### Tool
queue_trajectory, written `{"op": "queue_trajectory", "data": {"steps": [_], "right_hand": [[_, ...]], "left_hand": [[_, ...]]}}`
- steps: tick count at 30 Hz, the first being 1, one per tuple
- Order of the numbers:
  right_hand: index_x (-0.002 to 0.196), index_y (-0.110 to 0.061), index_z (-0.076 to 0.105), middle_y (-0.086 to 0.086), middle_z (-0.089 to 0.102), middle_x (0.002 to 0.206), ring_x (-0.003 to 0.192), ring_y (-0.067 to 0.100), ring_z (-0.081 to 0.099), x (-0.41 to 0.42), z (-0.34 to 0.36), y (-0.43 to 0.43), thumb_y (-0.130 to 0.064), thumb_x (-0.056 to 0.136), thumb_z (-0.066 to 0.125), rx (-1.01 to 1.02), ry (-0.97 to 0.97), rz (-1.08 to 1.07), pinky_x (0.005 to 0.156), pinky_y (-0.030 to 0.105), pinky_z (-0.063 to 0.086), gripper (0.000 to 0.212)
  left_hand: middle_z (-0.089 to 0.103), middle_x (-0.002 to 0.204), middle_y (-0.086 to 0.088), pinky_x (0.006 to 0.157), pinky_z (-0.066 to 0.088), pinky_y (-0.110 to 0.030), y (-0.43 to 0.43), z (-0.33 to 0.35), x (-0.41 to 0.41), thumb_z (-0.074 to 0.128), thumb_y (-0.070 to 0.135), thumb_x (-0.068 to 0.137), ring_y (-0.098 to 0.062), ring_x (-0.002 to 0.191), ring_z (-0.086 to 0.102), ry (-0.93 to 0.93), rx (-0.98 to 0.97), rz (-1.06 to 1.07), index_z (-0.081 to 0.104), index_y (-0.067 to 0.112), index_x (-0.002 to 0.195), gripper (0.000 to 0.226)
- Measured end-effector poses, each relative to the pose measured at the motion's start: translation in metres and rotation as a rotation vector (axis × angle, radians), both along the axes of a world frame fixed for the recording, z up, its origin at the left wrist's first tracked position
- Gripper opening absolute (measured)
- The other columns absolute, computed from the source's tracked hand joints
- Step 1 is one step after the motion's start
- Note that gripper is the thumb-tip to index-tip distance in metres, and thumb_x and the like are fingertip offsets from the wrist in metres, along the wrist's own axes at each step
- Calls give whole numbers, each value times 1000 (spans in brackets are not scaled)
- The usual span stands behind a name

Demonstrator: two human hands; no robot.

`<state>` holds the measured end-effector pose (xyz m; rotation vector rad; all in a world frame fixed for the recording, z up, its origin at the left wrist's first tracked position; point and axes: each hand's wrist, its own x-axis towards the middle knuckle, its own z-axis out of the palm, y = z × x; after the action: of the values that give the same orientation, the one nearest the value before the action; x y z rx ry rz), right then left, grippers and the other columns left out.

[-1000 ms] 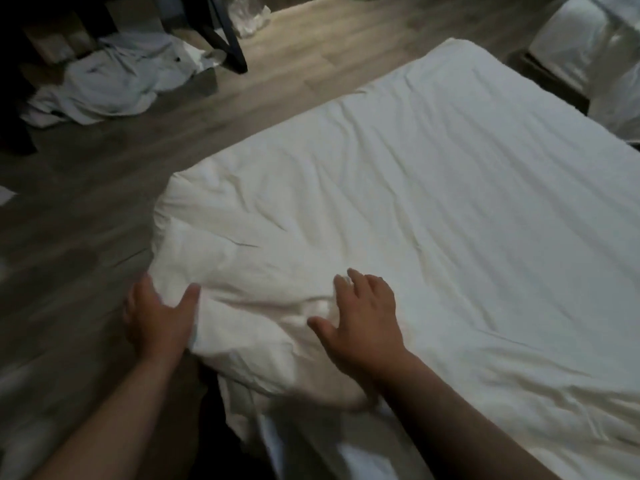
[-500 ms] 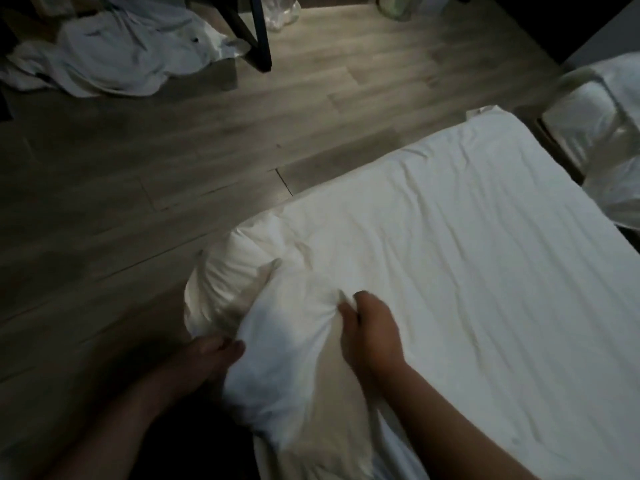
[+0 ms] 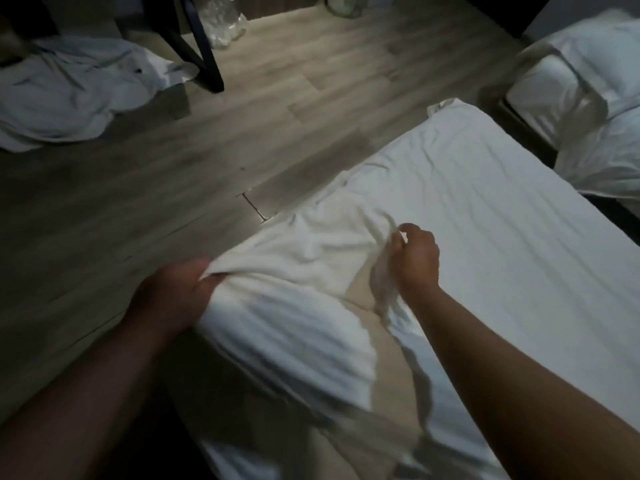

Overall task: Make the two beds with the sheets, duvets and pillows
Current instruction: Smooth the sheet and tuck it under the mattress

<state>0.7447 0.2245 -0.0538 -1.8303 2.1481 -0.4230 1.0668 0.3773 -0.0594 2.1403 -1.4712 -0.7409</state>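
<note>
A white sheet (image 3: 491, 230) covers the near bed, wrinkled along its length. At the bed's near left corner the sheet is bunched and lifted, and a beige mattress (image 3: 377, 358) shows beneath it. My left hand (image 3: 173, 292) grips the sheet's edge at the corner, over the floor side. My right hand (image 3: 414, 258) pinches a fold of the same sheet on top of the bed. A second bed (image 3: 588, 98) with white bedding stands at the far right.
Wood plank floor (image 3: 207, 174) runs along the bed's left side. A heap of pale linen (image 3: 69, 91) lies on the floor at the far left. A dark furniture leg (image 3: 204, 53) and a clear plastic bag (image 3: 221, 22) stand beyond it.
Both hands went from resting flat on the bedding to gripping it. The corner of the sheet has been pulled up and back, baring the beige mattress. The view has shifted.
</note>
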Motion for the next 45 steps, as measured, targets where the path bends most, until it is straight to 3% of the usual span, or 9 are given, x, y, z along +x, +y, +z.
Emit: {"op": "queue_trajectory", "data": {"steps": [9, 14, 20, 23, 27, 30, 33, 39, 45], "right_hand": [[139, -19, 48, 20, 43, 147, 134, 38, 40, 59, -2, 69, -56, 87, 44, -87, 161, 363, 110, 51, 34, 64], [144, -16, 45, 26, 28, 156, 145, 42, 25, 64, -42, 61, -42, 88, 57, -98, 302, 259, 119, 50, 15, 63], [142, -22, 47, 18, 31, 158, 144, 36, 33, 102, -58, 116, -37, 84, 54, 157, 225, 192, 119, 46, 22, 61], [134, -15, 55, 18, 42, 151, 137, 33, 42, 115, -48, 117, -49, 91, 50, 168, 46, 14, 113, 41, 33, 54], [143, -12, 44, 9, 54, 138, 123, 28, 51, 122, -24, 93, -49, 91, 57, 171, -122, -201, 104, 38, 39, 65], [151, -23, 35, 11, 44, 143, 126, 30, 44, 124, -21, 84, -49, 95, 49, 234, -64, -184, 107, 39, 35, 63], [145, -27, 43, 14, 44, 142, 122, 36, 46, 125, -26, 85, -47, 96, 43, 270, -48, -192, 104, 41, 37, 53], [97, -24, 61, 2, 58, 101, 102, 28, 50, 114, -35, 64, -54, 91, 27, 193, -227, -364, 89, 41, 44, 46], [109, -29, 63, -2, 57, 107, 105, 21, 53, 114, -53, 24, -81, 71, 26, 254, -311, -763, 90, 35, 45, 74]], "left_hand": [[67, 109, -13, 80, 45, -37, -214, 36, -39, 50, 50, 95, -36, 103, 61, -325, -170, -301, 61, 16, 94, 36], [71, 97, -5, 73, 46, -32, -234, -7, -32, 54, 51, 91, -27, 93, 64, 56, -140, -354, 66, 23, 91, 30], [71, 83, 2, 59, 46, -21, -184, -54, 30, 74, 39, 79, -18, 87, 68, 263, 603, -562, 72, 18, 83, 21], [72, 93, 4, 69, 48, -27, -193, -38, 26, 66, 51, 54, -13, 87, 66, 380, 504, -559, 71, 24, 97, 51], [66, 96, 3, 78, 44, -31, -210, -17, -3, 59, 52, 90, -21, 97, 62, 492, 393, -461, 64, 17, 99, 36], [58, 97, 5, 80, 40, -30, -215, -14, -11, 70, 46, 82, -19, 100, 52, 410, 379, -430, 57, 22, 99, 32], [53, 136, -7, 100, 42, -35, -223, -5, -15, 71, 47, 63, -26, 121, 52, 252, 376, -551, 46, 13, 142, 90], [48, 147, -12, 105, 36, -31, -281, -10, -68, 74, 24, 86, -27, 132, 48, 75, 236, -835, 48, 12, 144, 64], [50, 146, -3, 109, 36, -35, -336, -46, -150, 43, 80, 62, -23, 133, 47, -222, 217, -1323, 47, 21, 143, 100]]}}
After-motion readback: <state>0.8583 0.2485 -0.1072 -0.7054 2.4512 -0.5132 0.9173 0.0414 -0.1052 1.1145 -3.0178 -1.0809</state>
